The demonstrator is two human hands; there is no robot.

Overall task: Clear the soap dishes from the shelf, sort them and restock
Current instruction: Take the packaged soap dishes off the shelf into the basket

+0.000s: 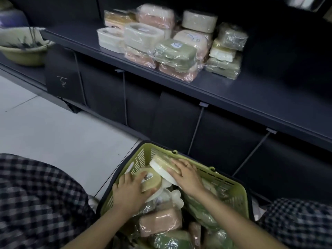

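A green plastic basket (231,185) on the floor in front of me holds several wrapped soap dishes in beige, pink and green. My left hand (130,192) grips a beige soap dish (152,179) at the basket's left side. My right hand (186,172) holds a beige-and-white soap dish (161,163) tilted against the far rim. On the dark shelf (251,97) above stand stacks of wrapped soap dishes (172,45), cream at the left, pink and green in the middle, green and cream at the right.
A pale green basin (23,53) with a woven item sits on the lower ledge at far left. White floor tiles (53,126) lie to the left. My checked-trousered knees flank the basket. Dark cabinet panels run below the shelf.
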